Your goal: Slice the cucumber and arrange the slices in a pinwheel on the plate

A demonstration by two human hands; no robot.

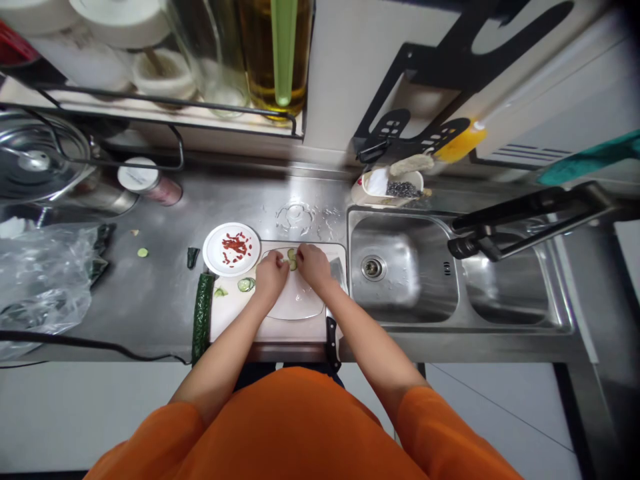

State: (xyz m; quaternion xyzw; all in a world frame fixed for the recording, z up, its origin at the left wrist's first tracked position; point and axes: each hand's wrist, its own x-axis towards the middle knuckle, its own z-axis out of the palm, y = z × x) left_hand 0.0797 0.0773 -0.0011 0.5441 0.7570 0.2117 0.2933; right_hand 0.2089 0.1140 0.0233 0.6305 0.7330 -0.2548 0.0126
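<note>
Cucumber slices (pixel 292 259), a small group of them, are between our fingertips, at the far part of a clear plate (pixel 303 305) which lies on the white cutting board (pixel 227 330). Our left hand (pixel 273 273) and our right hand (pixel 311 265) are near each other, one on each side of the slices, with the fingers bent inward. We cannot tell whether either hand pinches a slice firmly, or whether these slices rest on the plate or are lifted a little above it.

To do this handling well, we think the touch should be light, because thin slices can probably bend or stick together when wet. It seems better to take each slice by its edge and to set it down flat, so that its neighbours are not pushed. The plate looks smooth, therefore slices may slide on it.

More cut pieces (pixel 246 285) lie to the left on the board, beside our left hand. The whole cucumber (pixel 202 317) lies along the left edge of the board, and the white dish (pixel 212 252) with red bits (pixel 235 247) stands near it. We should also mind the knife (pixel 331 340) under our right forearm: its handle points toward our body, and a careless elbow could perhaps knock it.
</note>
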